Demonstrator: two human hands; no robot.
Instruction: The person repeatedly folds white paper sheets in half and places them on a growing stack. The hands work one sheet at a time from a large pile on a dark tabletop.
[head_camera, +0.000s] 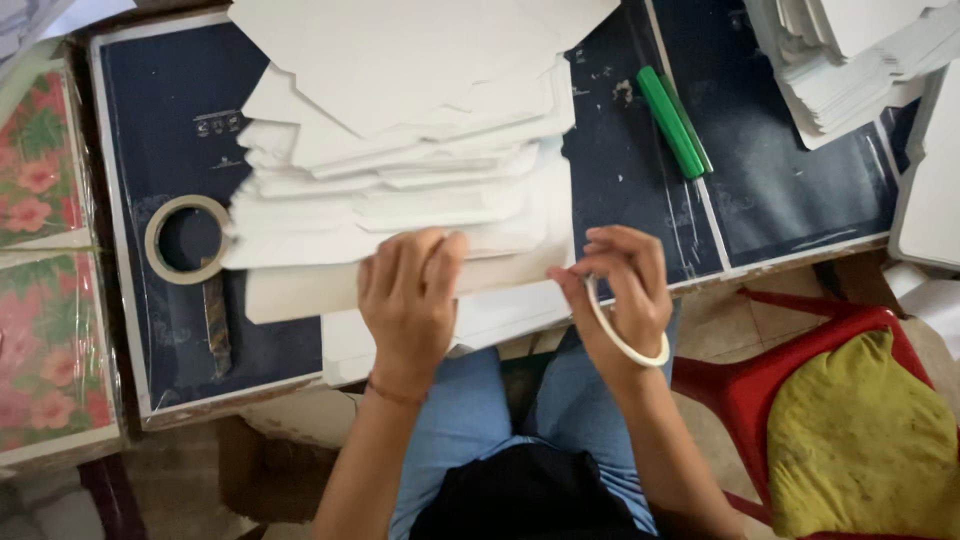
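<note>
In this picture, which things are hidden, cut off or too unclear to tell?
- Head view: the left hand covers part of the white card it presses.
- Head view: the right hand hides part of the tape ring; where the tape end meets the card is unclear.
- Head view: the paper stack is cut off by the top edge.
- Head view: the red chair is cut off at the right and bottom edges.

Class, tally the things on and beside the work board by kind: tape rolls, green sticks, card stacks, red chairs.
Tape rolls: 2
Green sticks: 1
Card stacks: 2
Red chairs: 1
Total: 6
</note>
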